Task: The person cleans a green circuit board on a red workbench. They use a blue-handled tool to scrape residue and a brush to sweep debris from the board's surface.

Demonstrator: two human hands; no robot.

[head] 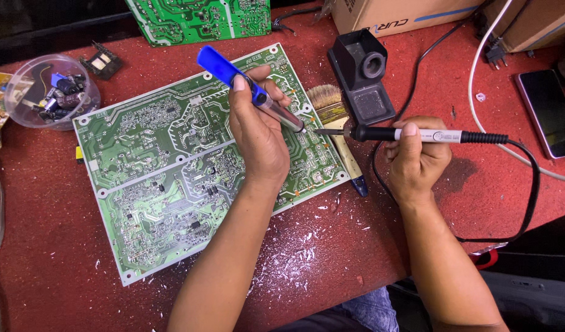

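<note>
Red tabletop (55, 270), near to far: green circuit board (147, 166) lying flat, solder side up; left hand (258, 132) grip closed on blue desoldering pump (248, 86), right hand (418, 157) clasping soldering iron (418, 134), tips converging at board's 3 o'clock edge; paintbrush (331, 114); iron stand (365, 74) at 12 o'clock.

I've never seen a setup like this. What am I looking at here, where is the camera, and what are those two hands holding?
This is one picture from a camera worn on a person's head, looking down at their own two bare hands over a red work surface. No robot is involved. The left hand holds a blue-topped pump tool, its tip down on a large green circuit board. The right hand holds a soldering iron, its tip meeting the board's right edge; its black cable loops away to the right. Beside the board lie a paintbrush, a black iron stand, a clear bowl of small parts and a phone. White flecks litter the surface.
</note>
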